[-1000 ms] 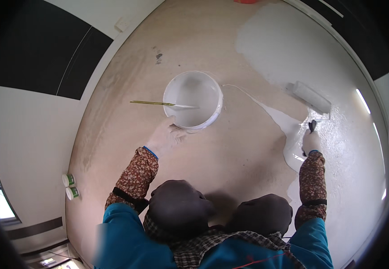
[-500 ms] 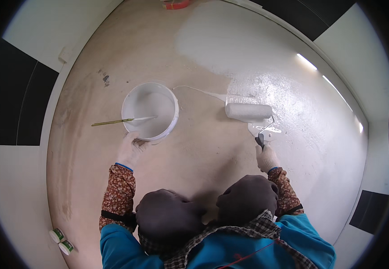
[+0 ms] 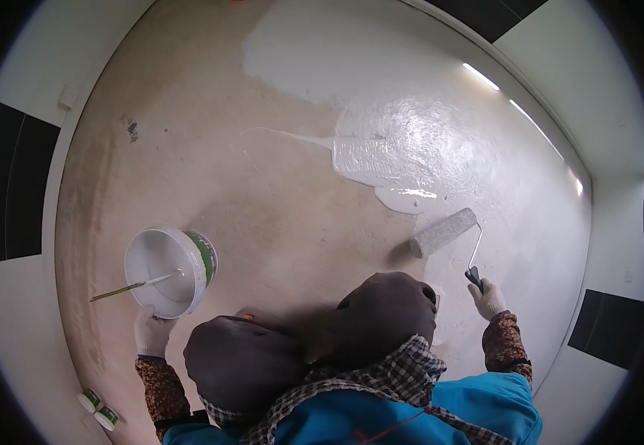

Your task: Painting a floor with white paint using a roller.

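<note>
In the head view, the left hand (image 3: 151,331) wears a light glove and closes on the near rim of a white bucket (image 3: 171,271), which stands on the beige floor (image 3: 262,208) just in front of this hand. A thin stick (image 3: 130,287) lies across the bucket, with its far end over the white paint inside and its other end beyond the rim, to the left of the hand.

The right hand (image 3: 489,298) (also gloved) is closed around the dark handle of a paint roller (image 3: 445,232). The roller sleeve touches the floor in front of this hand and a little to its left, at the edge of the wet white paint (image 3: 411,156). The glossy painted area spreads far ahead of the right hand. Two small cans (image 3: 98,409) stand behind the left hand, near the wall.
</note>
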Motion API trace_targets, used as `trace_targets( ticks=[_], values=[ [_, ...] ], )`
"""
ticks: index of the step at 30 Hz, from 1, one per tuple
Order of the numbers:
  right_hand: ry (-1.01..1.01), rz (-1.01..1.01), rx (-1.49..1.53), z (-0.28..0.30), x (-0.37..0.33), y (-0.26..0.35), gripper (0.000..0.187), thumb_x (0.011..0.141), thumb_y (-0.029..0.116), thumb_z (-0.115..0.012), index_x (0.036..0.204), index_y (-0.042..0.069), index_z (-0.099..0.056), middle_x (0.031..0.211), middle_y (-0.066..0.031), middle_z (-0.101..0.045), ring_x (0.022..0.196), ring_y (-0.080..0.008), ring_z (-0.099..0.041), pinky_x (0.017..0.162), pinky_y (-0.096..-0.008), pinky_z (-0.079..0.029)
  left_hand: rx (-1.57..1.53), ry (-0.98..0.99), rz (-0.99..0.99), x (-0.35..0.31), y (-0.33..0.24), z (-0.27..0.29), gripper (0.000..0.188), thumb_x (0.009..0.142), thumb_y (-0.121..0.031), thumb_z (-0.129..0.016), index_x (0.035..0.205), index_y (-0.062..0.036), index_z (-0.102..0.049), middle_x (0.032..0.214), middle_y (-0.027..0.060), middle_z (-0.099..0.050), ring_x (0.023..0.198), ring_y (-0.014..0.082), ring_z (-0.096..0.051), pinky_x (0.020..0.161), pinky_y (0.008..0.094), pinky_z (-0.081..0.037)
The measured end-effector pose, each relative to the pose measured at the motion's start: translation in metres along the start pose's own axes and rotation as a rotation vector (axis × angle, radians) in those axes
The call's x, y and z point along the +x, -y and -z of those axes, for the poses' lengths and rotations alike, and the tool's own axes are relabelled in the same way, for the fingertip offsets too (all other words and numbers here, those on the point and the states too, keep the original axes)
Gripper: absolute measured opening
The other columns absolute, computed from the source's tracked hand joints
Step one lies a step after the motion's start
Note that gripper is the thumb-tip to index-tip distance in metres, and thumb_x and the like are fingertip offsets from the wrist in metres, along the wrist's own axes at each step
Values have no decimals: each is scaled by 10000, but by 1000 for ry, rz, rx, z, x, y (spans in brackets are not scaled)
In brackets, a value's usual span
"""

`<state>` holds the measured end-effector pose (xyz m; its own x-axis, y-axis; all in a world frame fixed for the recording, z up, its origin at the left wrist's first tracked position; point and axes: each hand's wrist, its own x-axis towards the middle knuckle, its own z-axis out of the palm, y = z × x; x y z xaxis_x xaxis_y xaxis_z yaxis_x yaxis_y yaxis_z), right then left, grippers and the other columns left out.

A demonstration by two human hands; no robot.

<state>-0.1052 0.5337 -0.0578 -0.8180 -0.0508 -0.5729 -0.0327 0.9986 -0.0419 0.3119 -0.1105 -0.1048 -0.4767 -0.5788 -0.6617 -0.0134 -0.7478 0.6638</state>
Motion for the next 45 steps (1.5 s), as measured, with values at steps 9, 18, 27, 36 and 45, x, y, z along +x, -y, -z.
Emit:
trace_targets(
  ticks=[9, 18, 27, 36, 45],
  values=[
    [29, 157, -211, 34, 84, -29, 372, 925, 377, -559, 880, 8, -585, 761, -273, -615, 788, -472, -611, 660, -514, -464, 298, -479, 282, -82, 8, -22, 430, 914, -309, -557, 1174, 32, -518, 1050, 178, -605, 878, 238, -648, 724, 353, -558],
    [10, 540, -418, 73, 204, 160, 403, 944, 422, -547, 950, 21, -587, 773, -208, -654, 736, -384, -653, 673, -475, -505, 1151, -357, -636, -165, -9, -217, 126, 827, -119, -527, 734, -52, -475, 630, 13, -439, 553, 105, -406, 483, 289, -327],
    [23, 673, -461, 77, 217, 335, 444, 957, 443, -505, 1029, 20, -618, 867, -207, -678, 849, -365, -669, 770, -474, -519, 1584, 133, -1187, -153, -22, -217, 362, 625, -211, -765, 869, -199, -497, 793, 5, -461, 579, 237, -477, 499, 363, -404],
    [-36, 844, -385, 65, 222, 430, 458, 946, 441, -503, 988, -1, -615, 871, -237, -661, 864, -401, -646, 776, -487, -490, 1472, 116, -1178, -161, -19, -193, 359, 570, -201, -738, 823, -170, -484, 738, 14, -445, 568, 232, -457, 478, 378, -356],
    [-54, 862, -300, 48, 233, 487, 492, 941, 456, -499, 992, -15, -629, 911, -250, -661, 896, -413, -639, 793, -482, -482, 1427, 82, -1203, -167, -21, -181, 350, 643, -245, -781, 838, -176, -499, 754, 9, -434, 562, 205, -458, 475, 330, -392]
  ],
)
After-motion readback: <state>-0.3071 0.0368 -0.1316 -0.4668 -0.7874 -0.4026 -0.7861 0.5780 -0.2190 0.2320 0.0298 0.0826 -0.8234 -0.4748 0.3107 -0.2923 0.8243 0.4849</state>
